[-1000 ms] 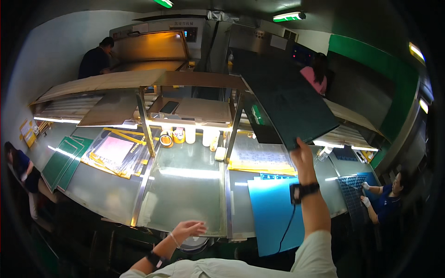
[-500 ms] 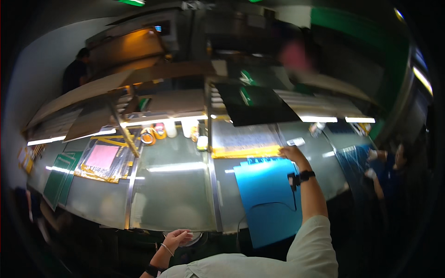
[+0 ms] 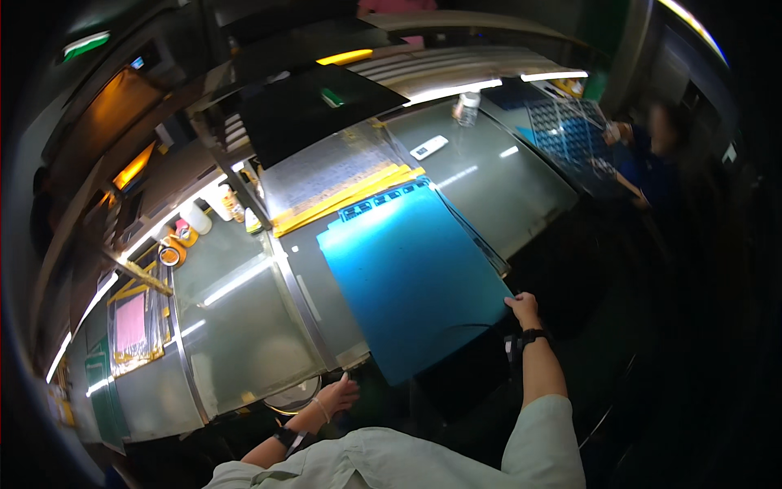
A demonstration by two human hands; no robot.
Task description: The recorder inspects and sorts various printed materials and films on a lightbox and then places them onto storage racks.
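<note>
A large blue sheet [image 3: 415,285] lies on the glass-topped table and juts out past its near edge. Its near right corner is pinched by the fingers of my right hand [image 3: 524,309]. Patterned strips show along the sheet's far edge, and a thin dark-edged layer peeks out at its right side. My left hand [image 3: 336,396] hovers off the table's front edge, left of the sheet's near corner, fingers stretched out and nothing in it. Beyond the blue sheet lies a clear film with yellow tape [image 3: 350,192] along its border.
A metal strip [image 3: 303,301] divides the table panels. Bottles [image 3: 195,218] and tape rolls [image 3: 169,256] stand at the far left, near a pink sheet [image 3: 130,323]. A black board [image 3: 318,110] overhangs the back. At right, a co-worker [image 3: 656,175] handles a dark patterned sheet [image 3: 566,134].
The view has turned and shifted rightward. My right hand has moved from the blue sheet's far edge to its near right corner and taken hold there. My left hand's fingers have spread.
</note>
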